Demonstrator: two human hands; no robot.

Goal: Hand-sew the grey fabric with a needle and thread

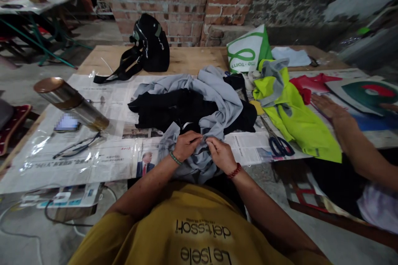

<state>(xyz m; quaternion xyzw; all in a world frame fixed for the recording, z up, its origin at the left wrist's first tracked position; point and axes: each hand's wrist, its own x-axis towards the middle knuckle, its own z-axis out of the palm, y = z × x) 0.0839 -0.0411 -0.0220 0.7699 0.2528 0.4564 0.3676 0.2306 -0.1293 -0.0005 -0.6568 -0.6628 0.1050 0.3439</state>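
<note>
My left hand (187,147), with a green bead bracelet, is closed in a pinch at the edge of a grey garment (222,112). Close beside it my right hand (222,154), wearing a red bead bracelet, pinches the same grey cloth. The fingertips of the two hands nearly meet; any small item between them is too small to make out. Part of the grey cloth hangs below my hands toward my lap, and the rest lies bunched on the table. A black garment (168,109) lies on the newspaper among the grey folds, just beyond my hands.
Newspaper (108,165) under clear plastic covers the table. To the left are a metal flask (74,105), a phone (67,122) and glasses (77,148). Scissors (278,143) and a yellow-green garment (295,116) lie right, near another person's arm (351,136). A black bag (155,45) stands behind.
</note>
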